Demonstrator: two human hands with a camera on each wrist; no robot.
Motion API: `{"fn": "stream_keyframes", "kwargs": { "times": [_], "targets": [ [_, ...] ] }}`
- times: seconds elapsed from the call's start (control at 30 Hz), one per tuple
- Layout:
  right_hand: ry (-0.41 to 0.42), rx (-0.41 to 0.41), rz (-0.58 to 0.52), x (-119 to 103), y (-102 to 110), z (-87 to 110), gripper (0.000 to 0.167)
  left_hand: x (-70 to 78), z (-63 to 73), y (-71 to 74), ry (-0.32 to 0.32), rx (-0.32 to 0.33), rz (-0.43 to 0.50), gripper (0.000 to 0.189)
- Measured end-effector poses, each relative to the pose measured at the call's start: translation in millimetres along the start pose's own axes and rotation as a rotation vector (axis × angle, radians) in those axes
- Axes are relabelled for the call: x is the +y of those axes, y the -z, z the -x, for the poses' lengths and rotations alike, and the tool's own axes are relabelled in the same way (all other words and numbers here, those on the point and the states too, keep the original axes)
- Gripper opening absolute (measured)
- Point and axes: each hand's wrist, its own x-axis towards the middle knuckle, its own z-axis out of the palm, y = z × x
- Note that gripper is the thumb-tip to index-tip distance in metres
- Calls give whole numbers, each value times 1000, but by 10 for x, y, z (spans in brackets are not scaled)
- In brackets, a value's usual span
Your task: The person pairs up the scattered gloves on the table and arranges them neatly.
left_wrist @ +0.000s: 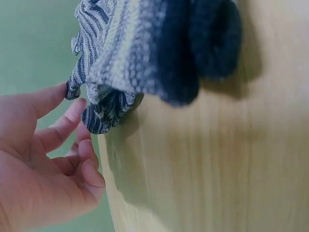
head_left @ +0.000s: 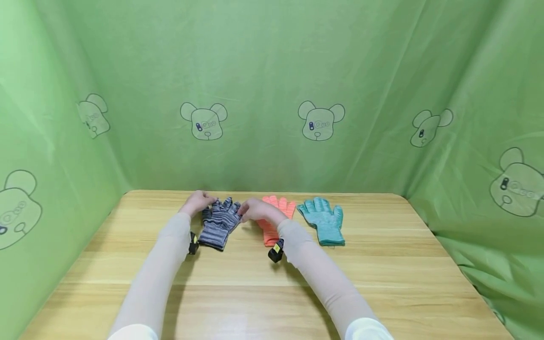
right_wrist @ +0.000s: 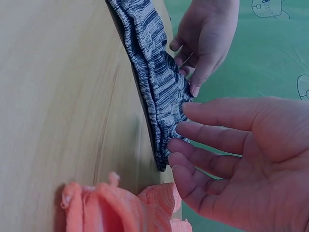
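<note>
A black, grey and white striped knit glove [head_left: 220,222] lies on the table, cuff toward me and fingers spread toward the back edge. My left hand [head_left: 198,202] is at its far left side; in the left wrist view the thumb and forefinger of the left hand [left_wrist: 53,159] pinch a glove fingertip. My right hand [head_left: 256,209] is at the glove's right side. In the right wrist view, the fingers of the right hand [right_wrist: 251,159] are nearly straight, with their tips against the glove's edge [right_wrist: 159,92]. Contact behind those tips is hidden.
An orange glove [head_left: 270,233] lies partly under my right forearm. Right of it is a teal glove [head_left: 323,219], fingers pointing back. The wooden table [head_left: 238,302] ends at a green curtain [head_left: 272,160] with bear prints. Black wrist cameras [head_left: 276,251] sit on both wrists.
</note>
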Motion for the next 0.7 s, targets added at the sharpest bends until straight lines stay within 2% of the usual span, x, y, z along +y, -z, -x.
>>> {"fn": "stream_keyframes", "kwargs": {
  "times": [0.13,0.3,0.43,0.6,0.7],
  "targets": [
    [4,2,-13,7,-5,-9,35,-9,26,10,0,-31,-4,38],
    [16,6,9,5,-19,-1,36,-24,-1,-30,-37,-65,-9,34],
    [17,1,34,-4,-23,13,35,-35,-31,-78,-41,-90,15,30],
    [4,-9,46,-14,-16,22,34,-40,-51,-118,-66,-94,2,24],
    [-2,-13,50,-11,-13,23,34,-33,-53,-129,-78,-77,-43,18]
  ]
}}
